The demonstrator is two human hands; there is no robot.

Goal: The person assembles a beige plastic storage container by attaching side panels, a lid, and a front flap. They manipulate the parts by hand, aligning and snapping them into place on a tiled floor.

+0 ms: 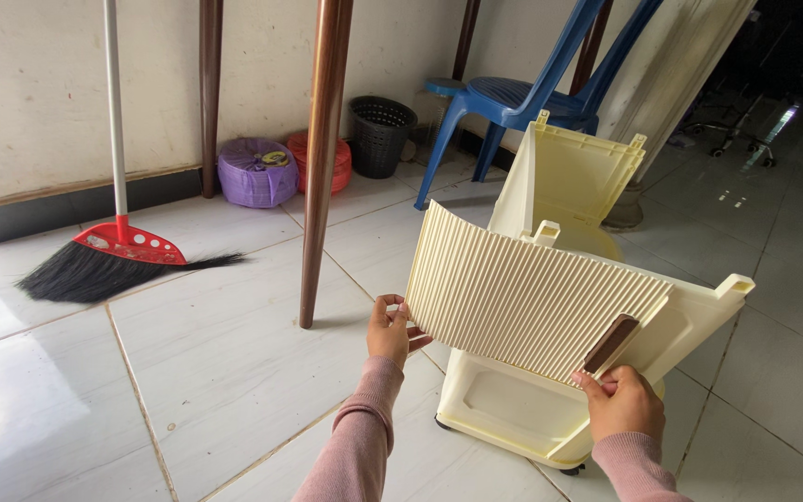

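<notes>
Both hands grasping ribbed cream panel [522, 302]: left hand [388, 332] at edge, right hand [621, 403] near brown handle [612, 342]; panel unseated above wheeled cabinet [513, 409], lower centre.

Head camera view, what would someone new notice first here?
First, the cream ribbed panel at centre, held by the left hand at its left edge and the right hand beside its brown handle, above a cream wheeled cabinet. Next, the red broom at left and blue chairs behind.
</notes>
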